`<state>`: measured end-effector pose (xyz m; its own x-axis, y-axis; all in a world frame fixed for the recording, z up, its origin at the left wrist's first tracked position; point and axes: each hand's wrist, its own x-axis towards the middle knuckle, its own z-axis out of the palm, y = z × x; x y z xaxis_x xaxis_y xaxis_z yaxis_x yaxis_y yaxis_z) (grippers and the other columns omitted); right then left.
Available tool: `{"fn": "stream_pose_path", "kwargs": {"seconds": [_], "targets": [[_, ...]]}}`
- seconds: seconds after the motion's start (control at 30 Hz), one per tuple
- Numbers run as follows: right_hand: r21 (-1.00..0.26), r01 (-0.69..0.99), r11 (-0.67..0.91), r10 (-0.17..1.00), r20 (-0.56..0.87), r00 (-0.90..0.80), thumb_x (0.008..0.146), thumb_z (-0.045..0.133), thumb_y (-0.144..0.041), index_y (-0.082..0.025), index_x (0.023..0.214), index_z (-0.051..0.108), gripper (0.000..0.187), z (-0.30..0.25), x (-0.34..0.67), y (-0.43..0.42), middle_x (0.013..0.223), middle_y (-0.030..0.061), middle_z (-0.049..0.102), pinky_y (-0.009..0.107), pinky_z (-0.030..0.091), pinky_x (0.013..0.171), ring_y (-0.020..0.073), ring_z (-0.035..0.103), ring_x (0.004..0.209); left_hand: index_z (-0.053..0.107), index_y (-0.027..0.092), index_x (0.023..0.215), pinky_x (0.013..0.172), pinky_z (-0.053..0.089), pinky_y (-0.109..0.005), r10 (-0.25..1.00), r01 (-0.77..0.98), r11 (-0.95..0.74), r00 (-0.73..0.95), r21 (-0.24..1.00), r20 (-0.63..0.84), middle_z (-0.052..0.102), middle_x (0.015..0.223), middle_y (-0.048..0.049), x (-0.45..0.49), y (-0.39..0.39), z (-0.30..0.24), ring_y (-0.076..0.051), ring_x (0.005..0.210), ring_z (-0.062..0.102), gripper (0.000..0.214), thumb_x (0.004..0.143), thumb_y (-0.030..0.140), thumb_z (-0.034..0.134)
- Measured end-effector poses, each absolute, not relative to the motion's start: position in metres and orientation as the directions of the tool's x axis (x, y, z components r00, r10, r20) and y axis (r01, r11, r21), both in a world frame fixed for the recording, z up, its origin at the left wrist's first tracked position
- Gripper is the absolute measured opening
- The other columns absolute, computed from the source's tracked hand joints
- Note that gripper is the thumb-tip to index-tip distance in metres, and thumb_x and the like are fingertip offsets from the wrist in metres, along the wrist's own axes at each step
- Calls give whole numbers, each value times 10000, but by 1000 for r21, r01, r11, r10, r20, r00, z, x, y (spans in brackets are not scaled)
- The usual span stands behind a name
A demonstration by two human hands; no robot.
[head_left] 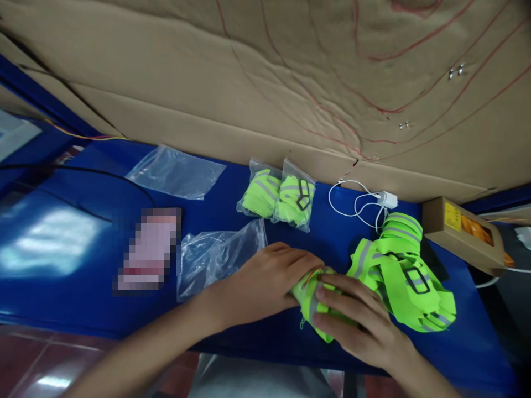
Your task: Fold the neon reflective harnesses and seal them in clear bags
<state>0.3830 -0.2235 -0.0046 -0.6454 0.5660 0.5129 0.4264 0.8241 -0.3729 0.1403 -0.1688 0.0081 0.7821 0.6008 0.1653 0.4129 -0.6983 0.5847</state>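
Between my two hands is a bundle of neon yellow-green reflective strap (309, 296) with a grey stripe, held just above the blue table near its front edge. My left hand (274, 276) is closed on the bundle's left side, its fingertips partly hidden. From the right, my right hand (357, 309) wraps its fingers over the same strap. A crumpled clear plastic bag (219, 251) lies just left of my left hand. Beside my right hand sits a loose pile of matching reflective straps (409, 282) with a black buckle and a rolled coil on top.
Two clear bags of packed straps (261, 192) stand behind my hands. A flat clear bag (176, 171) and a pixelated phone-like object (149, 251) lie left. A white charger with cable (386, 199) and a cardboard box (464, 235) are right. Brown cardboard (249, 99) walls the back.
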Motion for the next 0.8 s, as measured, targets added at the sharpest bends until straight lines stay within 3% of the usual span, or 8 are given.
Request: {"fn": "stream_pose_path", "kwargs": {"seconds": [0.13,0.27,0.4,0.5,0.63,0.73,0.8], "targets": [[-352,594,724,685,472,-555,830,517,-5,-284,1236,608,501,-10,381,-227,1132,78,706,445,571,976,265,655,1157,571,134,1292,1027,514,-389,520,382,-839,772,389,365,733,1284,-97,145,-171,0,-208,1186,686,260,1056,219,503],[-330,669,666,739,413,-532,816,614,-107,-287,1235,597,456,-15,379,-223,1196,96,641,521,518,993,303,619,1152,587,106,1264,968,547,-405,501,421,-864,779,277,378,730,1296,-115,149,-170,-9,-232,1167,698,249,1038,143,488],[-387,580,717,692,494,-526,861,747,-160,-241,1164,626,336,-8,381,-217,1214,89,595,466,545,992,276,605,1165,566,139,1318,956,552,-406,561,465,-825,743,323,364,731,1295,-94,146,-166,-10,-240,1167,701,296,1036,220,532],[-379,541,751,650,566,-507,881,742,-60,-200,1142,668,305,-5,379,-216,1150,83,632,394,579,947,235,634,1105,561,138,1331,948,551,-406,577,474,-813,733,337,360,735,1275,-101,147,-166,-10,-249,1142,708,328,1030,267,550],[-459,497,736,672,580,-460,920,726,-94,-198,1143,664,253,-14,369,-219,1097,71,661,381,627,908,216,683,1051,583,104,1287,933,548,-419,550,462,-834,738,301,390,744,1244,-123,152,-170,-12,-269,1133,713,288,1038,230,510],[-499,490,715,688,629,-363,909,764,-146,-203,1095,657,223,-19,368,-222,1126,69,613,373,642,932,216,703,1084,579,122,1297,931,545,-410,573,426,-809,725,404,383,744,1245,-117,153,-172,-10,-269,1134,713,347,1023,334,577],[-451,516,728,660,664,-351,906,785,-210,-209,1076,680,199,-17,372,-223,1119,67,606,405,626,971,240,688,1127,573,148,1308,943,540,-384,627,411,-751,689,517,364,744,1243,-100,151,-172,-5,-251,1135,714,406,985,383,646]]}}
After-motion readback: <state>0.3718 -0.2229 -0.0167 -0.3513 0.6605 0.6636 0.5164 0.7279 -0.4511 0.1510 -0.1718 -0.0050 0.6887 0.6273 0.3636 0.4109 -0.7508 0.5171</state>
